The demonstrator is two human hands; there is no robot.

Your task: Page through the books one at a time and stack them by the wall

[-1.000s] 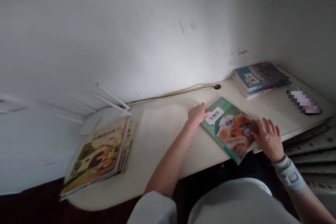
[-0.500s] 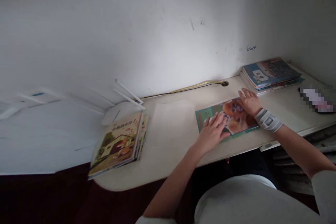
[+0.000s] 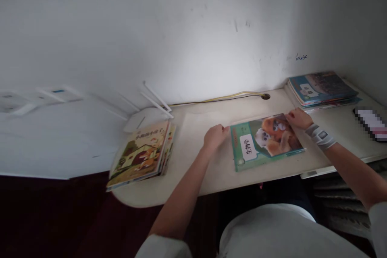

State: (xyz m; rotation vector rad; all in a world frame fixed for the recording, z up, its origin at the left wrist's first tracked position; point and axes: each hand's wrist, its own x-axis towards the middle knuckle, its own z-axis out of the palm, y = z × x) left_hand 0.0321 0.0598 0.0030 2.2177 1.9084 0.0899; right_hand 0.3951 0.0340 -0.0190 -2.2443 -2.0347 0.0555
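Note:
A green textbook (image 3: 245, 129) with orange monkeys on its cover lies face up on the white desk. At its upper left corner is my left hand (image 3: 215, 137), fingers curled and thumb side against the cover's edge. My right hand (image 3: 299, 119), with a pale band round the wrist, pinches the upper right corner. The whole cover shows between my hands, and some of my fingertips are hidden.
A stack of picture books (image 3: 140, 155) sits at the desk's left end. At the back right are stacked textbooks (image 3: 325, 86), with a phone (image 3: 373, 123) in front. A yellow and black cable (image 3: 217, 97) runs along the wall to a desk hole (image 3: 265, 96).
Both hands have left their flat position on the cover and moved outward to the book's upper corners, with fingers now curled in. The view has shifted slightly.

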